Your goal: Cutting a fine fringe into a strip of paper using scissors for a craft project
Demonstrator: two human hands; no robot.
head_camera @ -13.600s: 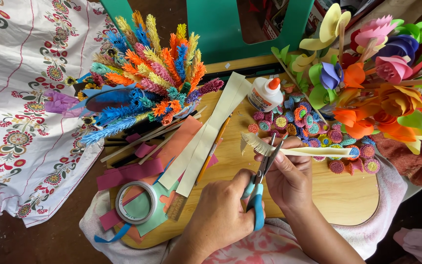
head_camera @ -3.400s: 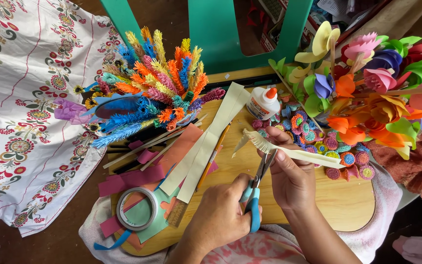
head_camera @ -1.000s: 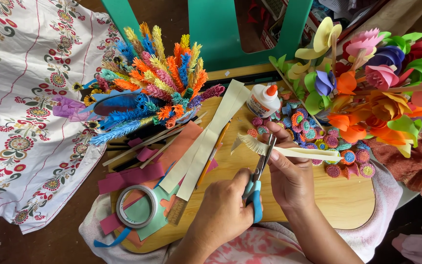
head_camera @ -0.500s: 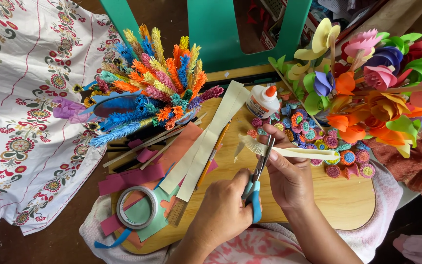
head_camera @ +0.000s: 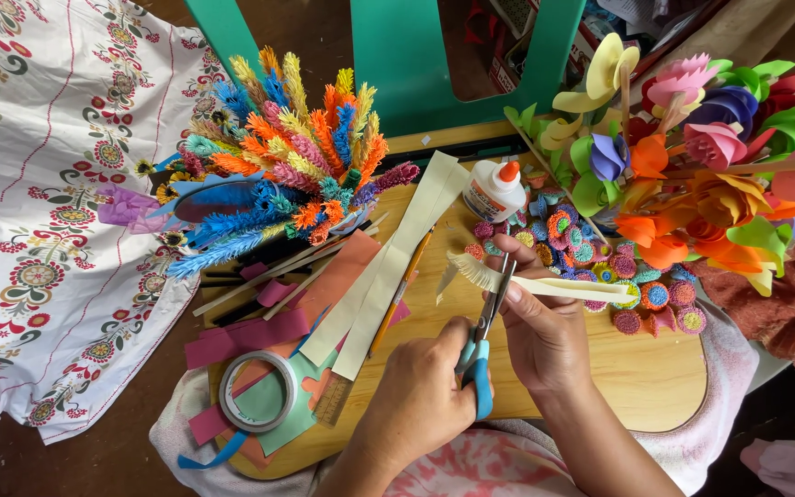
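- The left hand (head_camera: pixel 420 400) grips the blue-handled scissors (head_camera: pixel 482 345), its fingers clenched through and around the handles near the bottom middle of the wooden board (head_camera: pixel 655 377).
- The scissor blades point up and away from the person, their tips at the fringed edge of a cream paper strip (head_camera: pixel 545 285).
- The right hand (head_camera: pixel 545 336) holds that strip, fingers pinching it just right of the blades; the strip lies roughly level above the board, its cut fringe at the left end, its right end reaching over the small rolled paper discs (head_camera: pixel 618 276).
- A white glue bottle (head_camera: pixel 496 190) with an orange tip stands on the board just beyond the strip.
- Long cream strips (head_camera: pixel 388 267) lie slanted across the board's left half, beside pink and green paper scraps.
- A roll of tape (head_camera: pixel 257 391) rests at the board's lower left.
- A bunch of fringed paper stems (head_camera: pixel 278 175) in many colours lies at upper left, over a flowered cloth (head_camera: pixel 39 202).
- Paper flowers (head_camera: pixel 692 156) crowd the upper right.
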